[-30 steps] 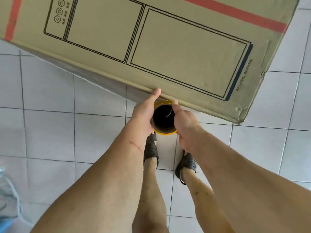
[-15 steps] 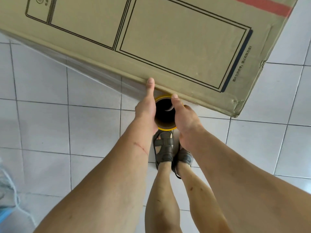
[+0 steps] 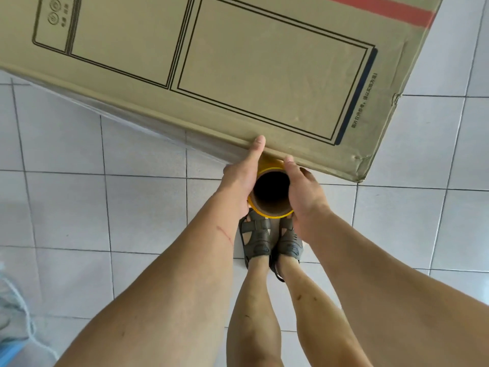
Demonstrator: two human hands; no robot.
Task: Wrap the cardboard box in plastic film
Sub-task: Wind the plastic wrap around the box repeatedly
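Head view: your left hand (image 3: pixel 239 181) and right hand (image 3: pixel 304 189) clasp the film roll (image 3: pixel 271 193) between them, left thumb up against the cardboard box (image 3: pixel 238 75) edge. Box sits just beyond both hands, over tiled floor (image 3: pixel 105 207).

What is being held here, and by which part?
The film roll, clasped on its sides just below the open top end: left hand on one side, right hand on the other, beside the box.

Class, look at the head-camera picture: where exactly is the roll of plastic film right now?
In the head view, the roll of plastic film sits at centre, held between the left hand and right hand, against the near edge of the cardboard box, above the sandals.
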